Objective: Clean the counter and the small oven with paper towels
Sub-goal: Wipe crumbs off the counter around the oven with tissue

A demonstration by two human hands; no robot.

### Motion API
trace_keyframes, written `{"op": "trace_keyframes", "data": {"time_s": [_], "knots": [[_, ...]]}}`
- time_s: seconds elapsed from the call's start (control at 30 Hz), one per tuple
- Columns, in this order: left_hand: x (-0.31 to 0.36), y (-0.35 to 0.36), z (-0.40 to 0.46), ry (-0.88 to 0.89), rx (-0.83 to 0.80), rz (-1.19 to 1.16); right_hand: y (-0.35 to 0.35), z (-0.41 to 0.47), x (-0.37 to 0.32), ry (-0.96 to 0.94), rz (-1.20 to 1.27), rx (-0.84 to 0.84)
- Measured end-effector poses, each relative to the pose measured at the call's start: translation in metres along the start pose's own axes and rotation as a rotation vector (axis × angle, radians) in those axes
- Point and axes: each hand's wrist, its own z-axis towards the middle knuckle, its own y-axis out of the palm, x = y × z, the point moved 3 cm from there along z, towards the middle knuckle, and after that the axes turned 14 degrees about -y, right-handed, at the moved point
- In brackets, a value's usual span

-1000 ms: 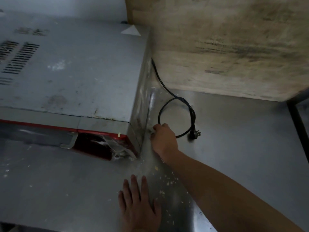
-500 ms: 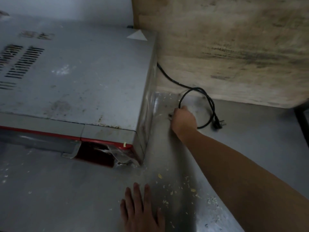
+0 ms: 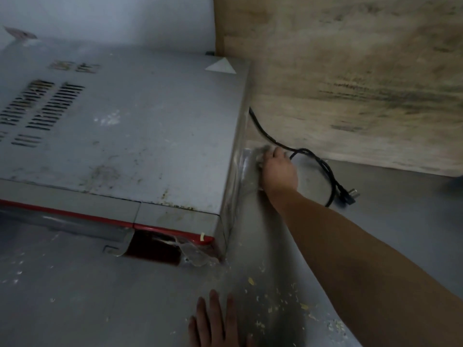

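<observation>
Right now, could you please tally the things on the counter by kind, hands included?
Oven: 1
Power cord with plug: 1
Paper towel: 1
Hands: 2, right hand and left hand
Total: 5
Crumbs not counted.

Cord, board and wall behind the work area

A black cord (image 3: 323, 169) loops over the steel, ending in a plug (image 3: 349, 196) lying flat; a stained wooden board (image 3: 350, 78) leans upright behind it, beside a pale wall (image 3: 112, 21)
</observation>
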Motion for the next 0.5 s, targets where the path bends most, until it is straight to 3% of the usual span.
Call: {"op": "trace_keyframes", "data": {"time_s": [0.1,0.27,0.5], "knots": [[0.01,0.002,0.018,-0.018,0.016,-0.045,-0.004,0.022,0.019,0.078,0.014,-0.005],[0.033,-0.007,0.042,-0.021,0.242,-0.062,0.005,0.034,0.035,0.148,0.06,-0.045],[0.045,-0.015,0.066,0.016,0.343,-0.09,-0.004,0.043,0.025,0.218,0.059,-0.091]]}}
